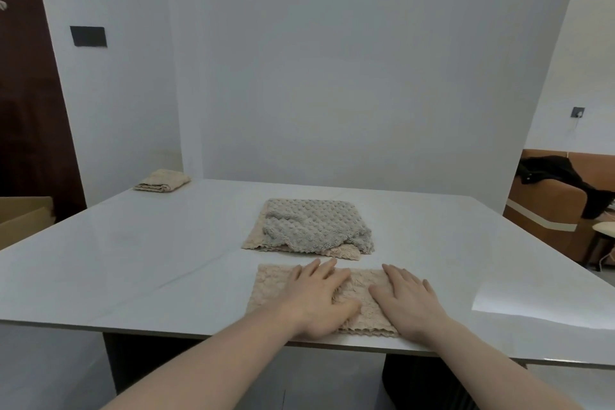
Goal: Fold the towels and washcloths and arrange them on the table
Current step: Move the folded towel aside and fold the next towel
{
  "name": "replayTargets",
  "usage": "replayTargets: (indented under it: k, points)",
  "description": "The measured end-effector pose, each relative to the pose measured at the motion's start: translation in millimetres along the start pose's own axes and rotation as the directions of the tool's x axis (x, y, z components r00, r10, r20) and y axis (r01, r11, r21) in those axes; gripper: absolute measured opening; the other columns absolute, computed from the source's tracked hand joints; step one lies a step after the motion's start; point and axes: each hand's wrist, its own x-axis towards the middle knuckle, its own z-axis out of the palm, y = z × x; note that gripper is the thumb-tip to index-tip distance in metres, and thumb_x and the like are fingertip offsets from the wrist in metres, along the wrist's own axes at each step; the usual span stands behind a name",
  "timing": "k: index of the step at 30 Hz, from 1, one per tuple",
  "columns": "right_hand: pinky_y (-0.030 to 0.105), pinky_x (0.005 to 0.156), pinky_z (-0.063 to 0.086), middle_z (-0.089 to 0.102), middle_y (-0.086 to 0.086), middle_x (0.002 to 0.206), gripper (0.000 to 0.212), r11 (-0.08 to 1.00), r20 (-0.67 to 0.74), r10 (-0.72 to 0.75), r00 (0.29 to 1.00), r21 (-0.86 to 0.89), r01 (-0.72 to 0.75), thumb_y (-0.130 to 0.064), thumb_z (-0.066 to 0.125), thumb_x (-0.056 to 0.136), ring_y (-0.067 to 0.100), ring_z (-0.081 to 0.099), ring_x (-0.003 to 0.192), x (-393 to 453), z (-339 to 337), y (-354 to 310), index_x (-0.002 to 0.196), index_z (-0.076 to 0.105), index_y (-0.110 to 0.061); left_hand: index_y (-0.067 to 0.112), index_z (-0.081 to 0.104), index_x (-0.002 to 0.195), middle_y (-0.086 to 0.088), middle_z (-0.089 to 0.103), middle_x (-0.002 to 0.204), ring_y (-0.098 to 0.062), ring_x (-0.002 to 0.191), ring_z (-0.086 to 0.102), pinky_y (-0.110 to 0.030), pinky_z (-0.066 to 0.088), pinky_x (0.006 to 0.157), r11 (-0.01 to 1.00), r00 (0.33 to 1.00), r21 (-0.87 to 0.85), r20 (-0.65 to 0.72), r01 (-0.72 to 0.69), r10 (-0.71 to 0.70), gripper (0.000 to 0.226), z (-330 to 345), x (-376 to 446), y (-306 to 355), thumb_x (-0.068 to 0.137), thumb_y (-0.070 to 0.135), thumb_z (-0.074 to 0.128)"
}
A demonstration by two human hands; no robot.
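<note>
White table fills view, wall behind. Grey towel lies rumpled on beige towel, just beyond fingertips. Beige washcloth, folded into strip, lies flat under both hands at near table edge. Left hand and right hand press palms down, fingers spread, gripping nothing. Small folded cloth sits far left of fingers, at back corner.

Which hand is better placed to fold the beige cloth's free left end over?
Left, probably: the left hand lies nearer the beige cloth's uncovered left end; the right hand presses the other end.
</note>
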Motion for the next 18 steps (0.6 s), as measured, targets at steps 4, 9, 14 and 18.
replayTargets:
  k: [4,9,14,18]
  points:
    - [0.051,0.127,0.002,0.016,-0.008,0.170,0.075,0.998,0.039,0.003,0.999,-0.062,-0.001,-0.062,0.029,0.099,0.015,0.009,0.157,5.7,0.9,2.4,0.163,0.019,-0.022,0.041,0.004,0.161,0.009,-0.005,0.170,-0.017,0.157,-0.009,-0.049,-0.008,0.126,0.998,0.999,0.057,0.049,0.013,-0.015,0.083,12.3,12.5,-3.0,0.089,0.081,0.017]
    - [0.053,0.127,-0.002,0.015,-0.008,0.170,0.075,0.996,0.059,0.007,0.998,-0.087,-0.002,-0.062,0.028,0.098,0.015,0.009,0.157,18.0,1.2,7.0,0.162,0.022,-0.025,0.043,0.003,0.160,0.011,-0.005,0.170,-0.016,0.157,-0.009,-0.048,-0.009,0.126,0.998,0.998,0.064,0.058,0.002,-0.006,0.082,10.4,25.1,-6.9,0.089,0.082,0.017]
    - [0.052,0.127,0.003,0.021,-0.009,0.168,0.073,0.999,0.024,0.009,1.000,-0.050,-0.008,-0.063,0.033,0.097,0.014,0.015,0.156,23.3,3.6,6.5,0.160,0.027,-0.027,0.044,0.004,0.160,0.012,-0.005,0.170,-0.014,0.157,-0.007,-0.046,-0.009,0.126,0.998,1.000,0.054,0.019,0.015,-0.016,0.082,13.7,29.8,-10.6,0.088,0.082,0.016]
    - [0.048,0.127,0.006,0.031,-0.010,0.164,0.072,0.999,-0.031,0.028,0.999,0.021,-0.028,-0.061,0.037,0.095,0.012,0.024,0.153,16.8,4.4,6.4,0.158,0.030,-0.027,0.044,-0.001,0.160,0.011,-0.026,0.166,-0.008,0.152,-0.010,-0.046,-0.009,0.126,1.000,0.996,0.007,-0.093,0.007,-0.006,0.084,19.3,22.2,-10.7,0.088,0.081,0.021]
